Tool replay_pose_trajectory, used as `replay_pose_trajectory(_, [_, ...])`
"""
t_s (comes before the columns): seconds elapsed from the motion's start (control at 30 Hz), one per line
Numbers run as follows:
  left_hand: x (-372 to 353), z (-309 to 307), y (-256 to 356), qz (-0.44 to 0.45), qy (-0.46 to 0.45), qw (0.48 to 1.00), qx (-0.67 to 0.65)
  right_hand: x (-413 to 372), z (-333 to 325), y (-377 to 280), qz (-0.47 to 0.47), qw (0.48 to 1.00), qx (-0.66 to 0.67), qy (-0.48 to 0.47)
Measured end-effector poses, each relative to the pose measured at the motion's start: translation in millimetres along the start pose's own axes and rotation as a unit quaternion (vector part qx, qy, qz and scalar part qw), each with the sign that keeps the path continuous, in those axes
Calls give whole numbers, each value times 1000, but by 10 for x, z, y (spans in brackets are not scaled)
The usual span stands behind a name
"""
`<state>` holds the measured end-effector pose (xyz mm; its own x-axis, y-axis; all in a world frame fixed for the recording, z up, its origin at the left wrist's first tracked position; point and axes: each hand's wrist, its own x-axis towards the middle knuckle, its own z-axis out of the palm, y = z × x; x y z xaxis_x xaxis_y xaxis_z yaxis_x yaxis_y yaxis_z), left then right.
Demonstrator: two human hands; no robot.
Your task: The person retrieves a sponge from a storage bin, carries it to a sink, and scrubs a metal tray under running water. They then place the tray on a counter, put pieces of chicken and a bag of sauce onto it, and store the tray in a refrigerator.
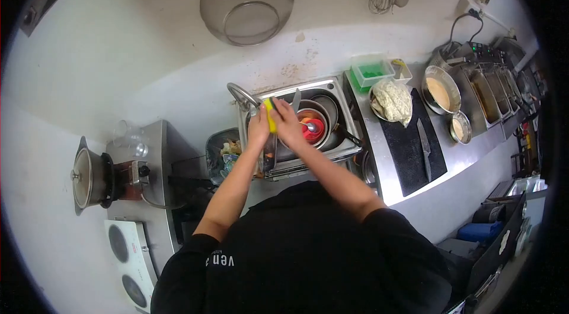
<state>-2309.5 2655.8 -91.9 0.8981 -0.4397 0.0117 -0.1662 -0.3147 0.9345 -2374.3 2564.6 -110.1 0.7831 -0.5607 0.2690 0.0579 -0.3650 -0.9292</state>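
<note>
both hands on the sponge, over the sink

the table stands just right of the sink, likely keeping food and tools near yet apart from splashes. on it lies a black mat, perhaps to stop the knife on it from sliding. the sink is crowded: a pan sits toward the back right, and a red dish lies inside a bowl, nested, it seems, to save room. the tap arches near the left hand, which grips the sponge from its left; the right hand closes on it from the other side, probably to steady it. the sponge is over the sink's left part, where drips would fall inside. a blade shows beyond the right hand; whether it is held, i cannot tell.
</note>
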Motion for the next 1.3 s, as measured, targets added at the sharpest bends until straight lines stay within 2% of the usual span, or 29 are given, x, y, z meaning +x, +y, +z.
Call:
replay_pose_trajectory(0.07, [82, 111, -305, -71, 38, 996, -31, -152, 7, -185, 17, 999, -44, 14])
replay_pose_trajectory(0.13, [-45, 63, -32, -82, 53, 995, -18, -176, 7, -202, 16, 999, 49, 9])
replay_pose_trajectory(0.2, [-174, 19, 214, -93, 140, 986, 13, -185, 0, -230, 5, 999, 37, -8])
replay_pose_trajectory(0.23, [-156, 26, 77, -69, 191, 979, 16, -173, 12, -261, -19, 1000, -1, -9])
replay_pose_trajectory(0.27, [-192, -18, 159, -66, 185, 981, 15, -149, -11, -273, -41, 998, -41, -11])
replay_pose_trajectory(0.3, [-274, -80, 318, -36, 197, 978, 63, 77, -8, 1, -40, 999, 35, -4])
replay_pose_trajectory(0.33, [-351, -116, 416, -5, 206, 972, 111, 261, -105, 212, 36, 999, 7, 24])
replay_pose_trajectory(0.37, [-386, -121, 436, -1, 195, 975, 108, 487, -229, 518, 57, 997, -10, 55])
replay_pose_trajectory(0.43, [-401, -149, 456, 84, 192, 977, 50, 652, -383, 839, 68, 994, -20, 78])
replay_pose_trajectory(0.47, [-374, -178, 429, 88, 186, 978, 45, 555, -400, 435, 66, 995, -29, 64])
replay_pose_trajectory(0.5, [-335, -205, 382, 60, 190, 979, 33, 418, -377, 87, 80, 996, 17, -36])
replay_pose_trajectory(0.53, [-299, -218, 359, 33, 194, 980, 22, 250, -263, -246, 6, 996, -35, -77])
replay_pose_trajectory(0.57, [-289, -220, 372, 37, 190, 981, 16, -46, -58, -313, -123, 986, -113, 10])
replay_pose_trajectory(0.6, [-306, -230, 402, 30, 187, 982, -2, -198, -122, -601, -67, 993, -94, 8])
replay_pose_trajectory(0.63, [-354, -249, 425, 21, 183, 983, -18, -96, -197, -508, -52, 997, -54, -3])
replay_pose_trajectory(0.67, [-419, -289, 450, 19, 177, 984, -18, 58, -288, -322, -36, 999, -14, -14])
replay_pose_trajectory(0.73, [-491, -369, 609, 44, 147, 986, -70, 470, -493, 351, 46, 996, -56, 53])
replay_pose_trajectory(0.77, [-567, -407, 726, 37, 137, 988, -61, 717, -630, 653, 152, 982, 113, -12])
replay_pose_trajectory(0.8, [-587, -464, 713, 41, 136, 988, -64, 847, -675, 877, 179, 942, 282, -19])
replay_pose_trajectory(0.87, [-573, -636, 648, 14, 144, 983, -114, 879, -1167, 388, 293, 863, 386, -143])
replay_pose_trajectory(0.9, [-576, -644, 650, 15, 143, 983, -117, 899, -1269, 379, 292, 865, 383, -141])
replay_pose_trajectory(0.97, [-563, -655, 665, -33, 166, 934, -313, 925, -1420, 299, 239, 865, 405, -177])
replay_pose_trajectory(1.0, [-547, -667, 624, -31, 163, 934, -316, 919, -1448, 224, 236, 867, 403, -175])
replay_pose_trajectory(1.07, [-495, -715, 346, -5, 154, 927, -343, 891, -1381, 68, 150, 905, 380, -122])
replay_pose_trajectory(1.1, [-359, -782, -18, 19, 138, 943, -302, 945, -1226, 75, 36, 950, 308, -18])
replay_pose_trajectory(1.13, [-372, -775, -9, 20, 139, 943, -302, 940, -1155, 1, 36, 950, 309, -17])
replay_pose_trajectory(1.17, [-392, -750, 16, 64, 68, 993, -79, 914, -1098, -147, -14, 972, 234, 0])
replay_pose_trajectory(1.2, [-414, -732, 43, 101, -5, 984, 149, 885, -1026, -315, -64, 985, 158, 16])
replay_pose_trajectory(1.3, [-221, -384, -149, 118, 94, 983, 105, 716, -667, -808, -141, 986, 80, 28])
